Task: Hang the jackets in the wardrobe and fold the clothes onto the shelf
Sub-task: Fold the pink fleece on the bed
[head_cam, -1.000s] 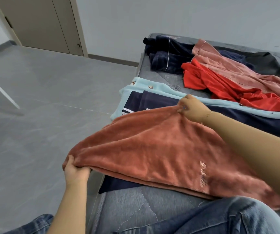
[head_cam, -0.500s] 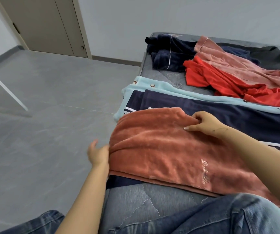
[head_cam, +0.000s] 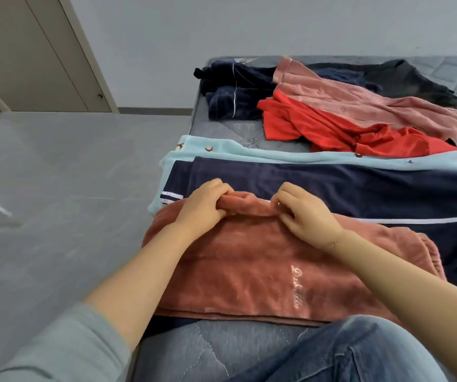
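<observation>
A rust-coloured fleece garment [head_cam: 249,266] with pale embroidered script lies folded on the near part of the bed, on top of a navy garment [head_cam: 332,186] with white stripes. My left hand [head_cam: 202,208] pinches the folded far edge of the rust fleece at its left. Close beside it, my right hand [head_cam: 304,213] grips the same edge, fingers curled into the fabric. Both hands sit only a short gap apart at the garment's far side.
A light blue garment [head_cam: 249,151] lies under the navy one. Farther back on the grey quilted bed [head_cam: 221,351] are a red garment [head_cam: 332,130], a pink buttoned one [head_cam: 373,106], a dark navy one [head_cam: 232,89] and a black one [head_cam: 414,81]. Grey floor and a door [head_cam: 28,51] lie left.
My left hand let go of the fleece's left end after folding it over, then came up onto the far edge beside my right hand. The garment is now shorter and doubled.
</observation>
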Action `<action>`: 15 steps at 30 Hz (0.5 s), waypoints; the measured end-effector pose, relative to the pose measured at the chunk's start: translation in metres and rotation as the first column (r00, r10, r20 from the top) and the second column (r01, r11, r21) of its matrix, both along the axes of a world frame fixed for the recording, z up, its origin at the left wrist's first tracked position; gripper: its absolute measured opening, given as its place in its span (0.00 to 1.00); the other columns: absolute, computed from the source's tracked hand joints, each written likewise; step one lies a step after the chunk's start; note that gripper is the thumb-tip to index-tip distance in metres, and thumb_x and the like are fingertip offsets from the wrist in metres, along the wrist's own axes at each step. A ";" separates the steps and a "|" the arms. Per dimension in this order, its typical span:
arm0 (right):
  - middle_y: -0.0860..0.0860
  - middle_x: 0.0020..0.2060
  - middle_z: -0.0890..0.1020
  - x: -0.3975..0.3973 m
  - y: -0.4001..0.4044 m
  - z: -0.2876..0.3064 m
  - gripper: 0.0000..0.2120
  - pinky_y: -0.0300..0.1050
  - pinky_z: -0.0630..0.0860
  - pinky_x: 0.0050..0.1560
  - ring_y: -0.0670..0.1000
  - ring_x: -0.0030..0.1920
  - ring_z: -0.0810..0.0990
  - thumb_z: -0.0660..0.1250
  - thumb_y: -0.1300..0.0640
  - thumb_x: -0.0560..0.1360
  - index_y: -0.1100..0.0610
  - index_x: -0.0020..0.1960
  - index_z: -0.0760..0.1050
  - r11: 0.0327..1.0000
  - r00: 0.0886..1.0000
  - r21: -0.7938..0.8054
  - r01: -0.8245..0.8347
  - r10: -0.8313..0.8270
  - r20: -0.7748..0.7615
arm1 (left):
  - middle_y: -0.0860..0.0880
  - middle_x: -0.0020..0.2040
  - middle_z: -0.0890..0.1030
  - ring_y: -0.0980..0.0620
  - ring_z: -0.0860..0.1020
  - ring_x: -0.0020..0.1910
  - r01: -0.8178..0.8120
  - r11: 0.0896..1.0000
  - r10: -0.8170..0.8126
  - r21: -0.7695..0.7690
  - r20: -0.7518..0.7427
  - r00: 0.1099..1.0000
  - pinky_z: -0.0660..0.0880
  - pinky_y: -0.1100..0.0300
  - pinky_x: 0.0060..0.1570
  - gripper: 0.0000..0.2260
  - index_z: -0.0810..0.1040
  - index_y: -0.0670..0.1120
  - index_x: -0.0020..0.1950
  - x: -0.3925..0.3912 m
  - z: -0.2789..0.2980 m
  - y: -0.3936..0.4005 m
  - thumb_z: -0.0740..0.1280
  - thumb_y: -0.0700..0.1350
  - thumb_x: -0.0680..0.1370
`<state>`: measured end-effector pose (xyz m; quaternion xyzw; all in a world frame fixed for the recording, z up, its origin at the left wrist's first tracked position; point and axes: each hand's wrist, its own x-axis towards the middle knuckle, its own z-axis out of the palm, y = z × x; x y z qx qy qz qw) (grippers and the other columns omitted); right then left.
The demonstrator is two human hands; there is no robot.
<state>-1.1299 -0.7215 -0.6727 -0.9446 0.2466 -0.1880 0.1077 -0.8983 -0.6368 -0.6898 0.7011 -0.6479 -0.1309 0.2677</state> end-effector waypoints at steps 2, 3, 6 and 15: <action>0.55 0.43 0.77 -0.007 0.017 -0.003 0.09 0.50 0.74 0.41 0.58 0.43 0.76 0.66 0.69 0.65 0.62 0.45 0.76 0.991 0.990 -0.063 -0.118 0.113 -0.081 | 0.55 0.46 0.73 0.52 0.73 0.46 0.112 0.984 -0.092 -0.139 0.140 0.986 0.74 0.51 0.47 0.13 0.76 0.50 0.49 0.004 -0.010 0.027 0.71 0.36 0.69; 0.55 0.44 0.78 -0.009 0.024 -0.007 0.10 0.51 0.75 0.42 0.58 0.44 0.77 0.66 0.68 0.66 0.61 0.46 0.76 0.983 0.971 -0.043 -0.180 0.170 -0.169 | 0.54 0.47 0.73 0.52 0.73 0.47 0.177 0.972 -0.144 -0.153 0.202 0.969 0.74 0.52 0.47 0.16 0.77 0.50 0.51 0.007 -0.017 0.043 0.71 0.35 0.68; 0.51 0.53 0.78 -0.014 0.038 -0.019 0.11 0.48 0.71 0.55 0.53 0.52 0.76 0.65 0.57 0.73 0.56 0.54 0.78 0.968 0.904 0.125 -0.216 0.246 -0.350 | 0.53 0.58 0.76 0.52 0.74 0.57 0.290 0.954 -0.250 -0.075 0.331 0.910 0.71 0.53 0.62 0.18 0.78 0.50 0.64 0.016 -0.039 0.083 0.69 0.44 0.74; 0.52 0.66 0.75 0.063 0.074 -0.028 0.20 0.48 0.65 0.69 0.52 0.67 0.72 0.65 0.52 0.79 0.56 0.70 0.72 0.901 0.991 0.418 0.119 -0.134 0.007 | 0.55 0.67 0.75 0.57 0.69 0.70 -0.110 0.993 0.100 -0.037 -0.220 0.970 0.58 0.71 0.70 0.14 0.76 0.46 0.68 -0.003 -0.048 0.107 0.60 0.42 0.83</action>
